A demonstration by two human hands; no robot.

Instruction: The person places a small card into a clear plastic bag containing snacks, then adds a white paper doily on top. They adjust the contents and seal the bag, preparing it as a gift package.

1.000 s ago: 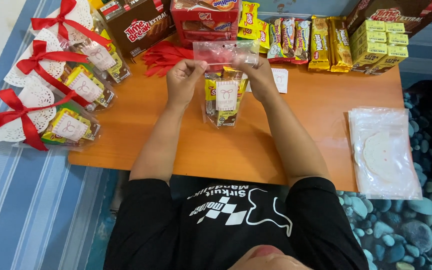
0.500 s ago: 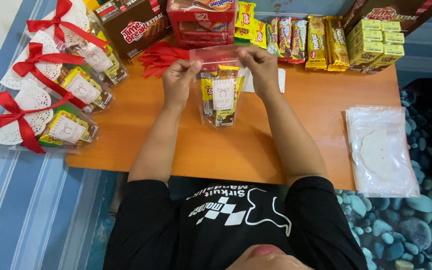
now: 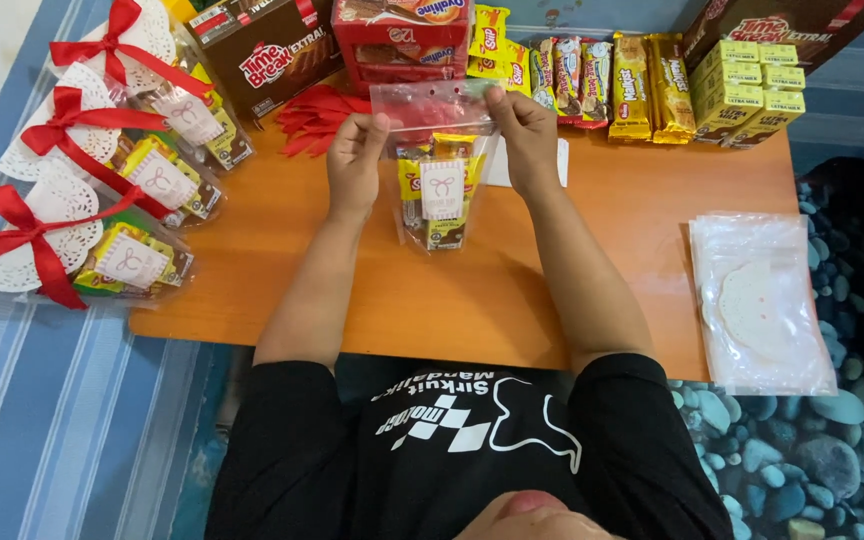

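Head camera looks down on a low orange wooden table (image 3: 512,310) set over a blue striped mat. Along its far edge stand brown and red snack cartons (image 3: 272,55), wrapped wafer bars (image 3: 592,80) and small yellow drink boxes (image 3: 742,90). Three finished gift bags (image 3: 122,255) with red ribbon bows and white doilies lie at the left edge; a stack of clear bags with doilies (image 3: 762,310) overhangs the right edge. Near the far middle, a clear snack-filled bag (image 3: 437,180) stands upright, its top corners pinched by the left hand (image 3: 355,165) and the right hand (image 3: 527,135), fingers closed on the plastic.
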